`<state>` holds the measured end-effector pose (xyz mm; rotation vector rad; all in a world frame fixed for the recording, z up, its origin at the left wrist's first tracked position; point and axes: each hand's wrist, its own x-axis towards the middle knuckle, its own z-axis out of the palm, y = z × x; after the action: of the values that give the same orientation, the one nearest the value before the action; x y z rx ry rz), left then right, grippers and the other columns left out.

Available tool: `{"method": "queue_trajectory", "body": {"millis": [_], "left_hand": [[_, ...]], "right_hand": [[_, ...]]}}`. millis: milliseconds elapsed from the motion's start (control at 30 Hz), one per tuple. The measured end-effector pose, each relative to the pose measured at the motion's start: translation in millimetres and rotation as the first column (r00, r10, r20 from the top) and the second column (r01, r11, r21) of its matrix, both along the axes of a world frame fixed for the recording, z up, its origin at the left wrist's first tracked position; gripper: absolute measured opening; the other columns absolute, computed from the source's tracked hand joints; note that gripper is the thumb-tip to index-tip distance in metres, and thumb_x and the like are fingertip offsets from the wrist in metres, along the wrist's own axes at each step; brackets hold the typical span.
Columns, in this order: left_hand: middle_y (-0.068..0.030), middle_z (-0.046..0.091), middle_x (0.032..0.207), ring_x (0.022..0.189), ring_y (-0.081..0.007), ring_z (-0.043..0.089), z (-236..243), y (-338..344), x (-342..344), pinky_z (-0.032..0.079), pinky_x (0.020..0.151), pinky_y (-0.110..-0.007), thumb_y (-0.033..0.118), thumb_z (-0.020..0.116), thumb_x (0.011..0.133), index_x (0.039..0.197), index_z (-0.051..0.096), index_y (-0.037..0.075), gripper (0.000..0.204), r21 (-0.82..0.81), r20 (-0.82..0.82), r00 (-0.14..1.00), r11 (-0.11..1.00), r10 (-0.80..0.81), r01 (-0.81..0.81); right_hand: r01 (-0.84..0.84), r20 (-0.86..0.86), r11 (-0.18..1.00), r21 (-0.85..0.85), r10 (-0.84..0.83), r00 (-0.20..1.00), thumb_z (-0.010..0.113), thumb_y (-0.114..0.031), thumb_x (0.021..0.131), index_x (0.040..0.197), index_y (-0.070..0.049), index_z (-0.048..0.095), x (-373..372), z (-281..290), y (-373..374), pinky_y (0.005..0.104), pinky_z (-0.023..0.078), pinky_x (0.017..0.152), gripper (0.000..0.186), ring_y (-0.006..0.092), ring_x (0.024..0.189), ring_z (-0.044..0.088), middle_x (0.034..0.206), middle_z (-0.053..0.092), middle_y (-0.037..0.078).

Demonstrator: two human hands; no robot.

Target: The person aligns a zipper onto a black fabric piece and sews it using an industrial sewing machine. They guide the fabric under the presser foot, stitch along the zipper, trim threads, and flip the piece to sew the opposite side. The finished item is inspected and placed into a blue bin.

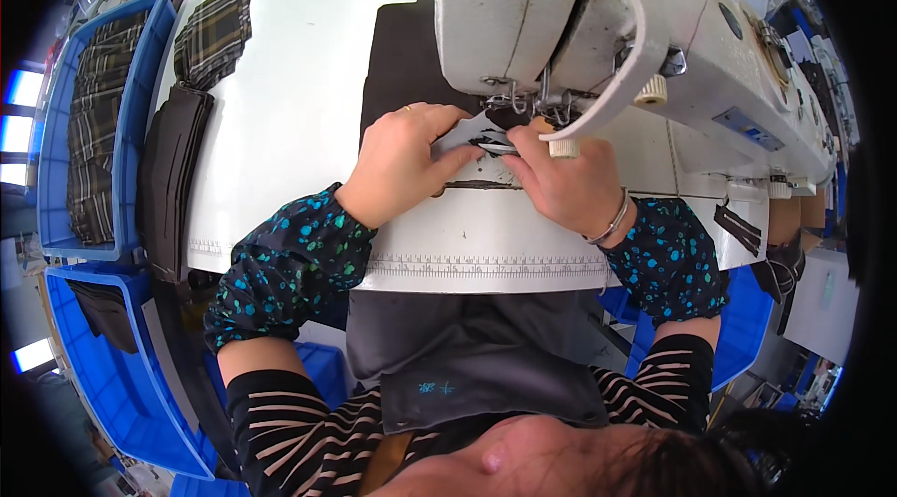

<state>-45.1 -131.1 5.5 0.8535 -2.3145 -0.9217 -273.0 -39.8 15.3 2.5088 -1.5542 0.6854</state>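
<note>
A white tabletop (299, 77) carries a plaid fabric piece (215, 30) near its far left corner, with a stack of dark fabric pieces (173, 175) just below it along the left edge. Beside the tabletop stands a blue bin (140, 58) holding plaid cloth (98, 123), and a second blue bin (121, 385) sits nearer the person.

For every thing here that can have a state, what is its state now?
left hand: pressing a small fabric piece flat
right hand: pinching the same piece near the needle
sewing machine: piece under its head
blue bin: filled with plaid fabric
dark fabric stack: lying on table
</note>
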Motion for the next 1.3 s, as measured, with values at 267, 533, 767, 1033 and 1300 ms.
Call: {"method": "queue_trajectory", "body": {"millis": [267, 533, 767, 1033, 1300], "left_hand": [[-0.0140, 0.073, 0.072, 0.052, -0.0200, 0.072, 6, -8, -4, 0.053, 0.047, -0.030, 0.012, 0.073, 0.099, 0.113, 0.073, -0.006, 0.023, 0.422, -0.105, 0.990, 0.906, 0.092, -0.039], [-0.0099, 0.067, 0.065, 0.051, -0.0111, 0.064, 7, -13, -3, 0.050, 0.048, -0.030, 0.013, 0.074, 0.097, 0.109, 0.075, -0.006, 0.023, 0.488, -0.115, 0.991, 0.873, 0.068, -0.004], [-0.0108, 0.059, 0.059, 0.052, -0.0113, 0.048, -1, -17, -3, 0.043, 0.051, -0.031, 0.019, 0.078, 0.093, 0.108, 0.077, -0.004, 0.027, 0.367, -0.065, 0.995, 0.929, 0.079, -0.050], [-0.0098, 0.063, 0.060, 0.050, -0.0132, 0.057, 2, -15, -2, 0.046, 0.052, -0.030, 0.020, 0.078, 0.094, 0.110, 0.076, -0.002, 0.028, 0.403, -0.014, 0.996, 0.913, 0.084, -0.071], [-0.0066, 0.073, 0.081, 0.064, -0.0170, 0.071, 9, -2, -3, 0.055, 0.059, -0.030, 0.018, 0.085, 0.083, 0.110, 0.076, -0.002, 0.034, 0.218, 0.013, 0.999, 0.975, 0.033, -0.035]], "right_hand": [[-0.009, 0.016, 0.997, -0.077, 0.010, 1.000, 0.078, -0.018, 0.085, 0.111, -0.012, 0.071, 1, 10, 7, 0.0362, 0.049, 0.051, 0.028, 0.0209, 0.059, 0.062, 0.076, 0.060, 0.002], [-0.157, -0.087, 0.975, -0.155, 0.145, 0.986, 0.071, -0.011, 0.082, 0.100, -0.009, 0.072, 0, -10, -6, 0.0333, 0.048, 0.051, 0.018, 0.0179, 0.061, 0.060, 0.079, 0.058, 0.001], [-0.216, -0.144, 0.967, -0.138, 0.196, 0.970, 0.070, -0.012, 0.082, 0.095, -0.008, 0.071, -3, -10, -7, 0.0323, 0.047, 0.050, 0.014, 0.0182, 0.059, 0.058, 0.075, 0.052, 0.001], [-0.089, -0.003, 0.990, -0.105, 0.089, 0.996, 0.075, -0.013, 0.077, 0.097, -0.010, 0.072, -4, -17, -4, 0.0363, 0.049, 0.053, 0.020, 0.0226, 0.063, 0.065, 0.082, 0.069, 0.002], [0.065, 0.261, 0.987, 0.149, -0.102, 0.960, 0.081, -0.015, 0.075, 0.100, -0.016, 0.075, -7, -28, -9, 0.0402, 0.052, 0.057, 0.026, 0.0302, 0.065, 0.068, 0.077, 0.070, 0.005]]}}
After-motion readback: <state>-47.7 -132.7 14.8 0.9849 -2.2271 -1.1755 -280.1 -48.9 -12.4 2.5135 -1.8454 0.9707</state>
